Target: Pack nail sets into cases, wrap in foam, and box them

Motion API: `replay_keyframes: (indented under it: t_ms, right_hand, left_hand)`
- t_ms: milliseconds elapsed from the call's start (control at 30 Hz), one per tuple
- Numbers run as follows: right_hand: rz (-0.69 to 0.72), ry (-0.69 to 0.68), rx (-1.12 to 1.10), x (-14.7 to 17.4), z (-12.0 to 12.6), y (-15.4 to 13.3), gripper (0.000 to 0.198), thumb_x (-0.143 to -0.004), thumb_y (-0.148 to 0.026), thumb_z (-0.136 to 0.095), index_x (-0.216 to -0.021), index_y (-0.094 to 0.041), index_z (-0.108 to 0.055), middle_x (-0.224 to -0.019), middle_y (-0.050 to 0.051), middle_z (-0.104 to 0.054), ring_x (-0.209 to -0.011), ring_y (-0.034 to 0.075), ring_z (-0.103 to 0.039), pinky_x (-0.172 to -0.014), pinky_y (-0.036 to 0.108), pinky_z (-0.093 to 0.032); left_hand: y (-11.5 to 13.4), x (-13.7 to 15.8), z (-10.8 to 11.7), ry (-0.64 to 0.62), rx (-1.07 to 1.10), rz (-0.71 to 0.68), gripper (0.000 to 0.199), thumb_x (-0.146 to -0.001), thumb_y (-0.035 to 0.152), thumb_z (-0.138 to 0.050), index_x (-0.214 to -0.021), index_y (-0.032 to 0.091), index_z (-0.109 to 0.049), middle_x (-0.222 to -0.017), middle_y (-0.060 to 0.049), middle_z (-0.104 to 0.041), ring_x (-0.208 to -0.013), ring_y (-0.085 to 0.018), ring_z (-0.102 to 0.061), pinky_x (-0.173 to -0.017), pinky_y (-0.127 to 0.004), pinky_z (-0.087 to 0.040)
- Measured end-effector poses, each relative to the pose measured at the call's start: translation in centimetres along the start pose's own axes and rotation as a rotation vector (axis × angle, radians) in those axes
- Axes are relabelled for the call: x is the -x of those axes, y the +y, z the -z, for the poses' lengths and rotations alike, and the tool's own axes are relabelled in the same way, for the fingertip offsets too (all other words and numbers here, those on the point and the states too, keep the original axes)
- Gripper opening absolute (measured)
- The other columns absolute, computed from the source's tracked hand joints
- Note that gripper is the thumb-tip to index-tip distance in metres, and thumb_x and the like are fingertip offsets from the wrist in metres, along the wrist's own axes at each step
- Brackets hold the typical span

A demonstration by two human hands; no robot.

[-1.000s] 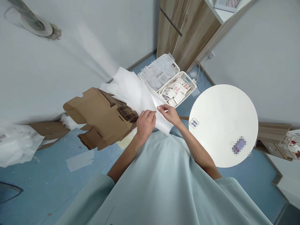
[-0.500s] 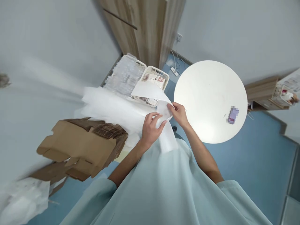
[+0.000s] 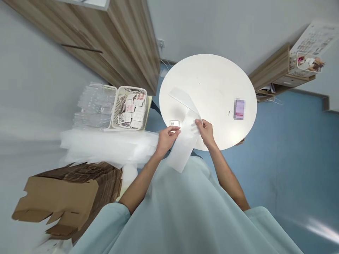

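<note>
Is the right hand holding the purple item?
No, the right hand pinches the white sheet, while the purple item lies apart on the round table.

Legible text: none. Marked items, print too small or blurred to read:
– Cards (image 3: 129, 109), several, in a white basket (image 3: 145, 106); reddish print on one at the basket's upper right corner.
– Small box (image 3: 174, 123), dark marks on top, by the lower left edge of the round table (image 3: 206, 70).
– Purple item (image 3: 239, 109), near that table's right edge; pixelated.
– Pale board (image 3: 314, 38), upper right; greyish markings.
</note>
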State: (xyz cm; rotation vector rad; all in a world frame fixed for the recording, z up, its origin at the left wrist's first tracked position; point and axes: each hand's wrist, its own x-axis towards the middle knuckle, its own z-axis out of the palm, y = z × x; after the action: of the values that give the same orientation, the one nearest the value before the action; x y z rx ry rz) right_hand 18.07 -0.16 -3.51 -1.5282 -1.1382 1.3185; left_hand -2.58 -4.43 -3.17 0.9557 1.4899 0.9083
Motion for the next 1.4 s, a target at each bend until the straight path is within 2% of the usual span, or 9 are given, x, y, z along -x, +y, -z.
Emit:
replay_keyframes:
  t_ms: [133, 267, 400, 533, 733, 867, 1067, 1200, 1400]
  right_hand:
    - [-0.025, 0.003, -0.073, -0.8, 4.4, 1.5, 0.054, -0.09, -0.076, -0.066, -0.076, -0.024, -0.06, -0.069, 0.0, -0.057, -0.069, 0.018, -0.054, -0.06, 0.029, -0.043]
    - [-0.021, 0.005, -0.144, -1.6, 7.8, 2.5, 0.052, -0.091, -0.073, -0.066, -0.077, -0.023, -0.06, -0.073, 0.0, -0.057, -0.071, 0.018, -0.053, -0.063, 0.029, -0.044]
    - [-0.024, 0.046, -0.167, -2.3, 10.4, 3.3, 0.051, -0.091, -0.072, -0.066, -0.077, -0.024, -0.058, -0.073, -0.001, -0.056, -0.07, 0.017, -0.052, -0.063, 0.029, -0.044]
    - [-0.038, 0.078, -0.168, -3.0, 12.0, 4.0, 0.053, -0.089, -0.072, -0.069, -0.073, -0.024, -0.054, -0.071, -0.002, -0.053, -0.068, 0.016, -0.05, -0.06, 0.028, -0.042]
    - [-0.073, 0.103, -0.168, -3.5, 12.9, 4.8, 0.051, -0.09, -0.071, -0.067, -0.076, -0.023, -0.058, -0.074, 0.0, -0.06, -0.071, 0.018, -0.055, -0.063, 0.03, -0.046]
    - [-0.078, 0.133, -0.185, -3.8, 13.1, 5.0, 0.049, -0.09, -0.069, -0.068, -0.076, -0.022, -0.06, -0.075, 0.001, -0.062, -0.073, 0.019, -0.058, -0.065, 0.031, -0.048]
    - [-0.026, 0.044, -0.159, -4.0, 13.4, 4.0, 0.053, -0.091, -0.074, -0.065, -0.077, -0.023, -0.06, -0.075, 0.002, -0.062, -0.077, 0.02, -0.059, -0.069, 0.032, -0.05]
    - [-0.022, -0.011, -0.133, -4.2, 13.4, 3.3, 0.058, -0.09, -0.077, -0.065, -0.071, -0.024, -0.052, -0.071, 0.0, -0.053, -0.073, 0.018, -0.052, -0.064, 0.03, -0.047]
    - [-0.05, -0.053, -0.162, -4.8, 13.3, 2.6, 0.056, -0.089, -0.076, -0.067, -0.073, -0.024, -0.053, -0.071, -0.001, -0.051, -0.071, 0.017, -0.05, -0.062, 0.03, -0.044]
  left_hand:
    - [0.8, -0.8, -4.7, -0.015, -0.076, -0.005, 0.034, -0.084, 0.046, -0.077, -0.104, 0.019, -0.079, -0.091, -0.006, -0.076, -0.071, -0.018, -0.068, -0.07, -0.032, -0.056]
    - [1.0, -1.4, -8.3, -0.06, -0.06, 0.028, 0.04, -0.078, 0.043, -0.082, -0.11, 0.02, -0.076, -0.114, -0.01, -0.078, -0.08, -0.019, -0.072, -0.074, -0.033, -0.059]
    - [1.1, -1.2, -10.7, -0.068, -0.126, 0.02, 0.043, -0.072, 0.034, -0.085, -0.112, 0.022, -0.074, -0.128, -0.01, -0.075, -0.095, -0.023, -0.075, -0.082, -0.036, -0.061]
    - [1.1, -1.0, -12.3, -0.063, -0.18, 0.032, 0.04, -0.075, 0.032, -0.082, -0.113, 0.022, -0.074, -0.12, -0.009, -0.078, -0.092, -0.022, -0.075, -0.085, -0.038, -0.061]
    - [1.7, -0.9, -13.6, -0.069, -0.266, -0.002, 0.029, -0.08, 0.033, -0.08, -0.107, 0.023, -0.077, -0.097, -0.005, -0.078, -0.091, -0.022, -0.074, -0.087, -0.036, -0.06]
    - [2.0, -0.8, -13.8, -0.084, -0.337, -0.063, 0.021, -0.085, 0.034, -0.076, -0.103, 0.024, -0.077, -0.094, -0.004, -0.077, -0.091, -0.021, -0.073, -0.087, -0.035, -0.059]
    - [1.5, -2.1, -14.3, -0.125, -0.165, -0.001, 0.05, -0.086, 0.049, -0.077, -0.127, 0.021, -0.071, -0.116, -0.009, -0.077, -0.095, -0.021, -0.073, -0.083, -0.034, -0.059]
    - [2.2, -3.5, -14.2, -0.143, -0.024, 0.079, 0.055, -0.083, 0.067, -0.077, -0.111, 0.019, -0.076, -0.107, -0.01, -0.078, -0.095, -0.023, -0.071, -0.077, -0.032, -0.058]
    - [4.4, -4.2, -13.7, -0.238, 0.072, 0.142, 0.044, -0.084, 0.063, -0.079, -0.094, 0.02, -0.078, -0.096, -0.007, -0.074, -0.09, -0.02, -0.067, -0.075, -0.029, -0.055]
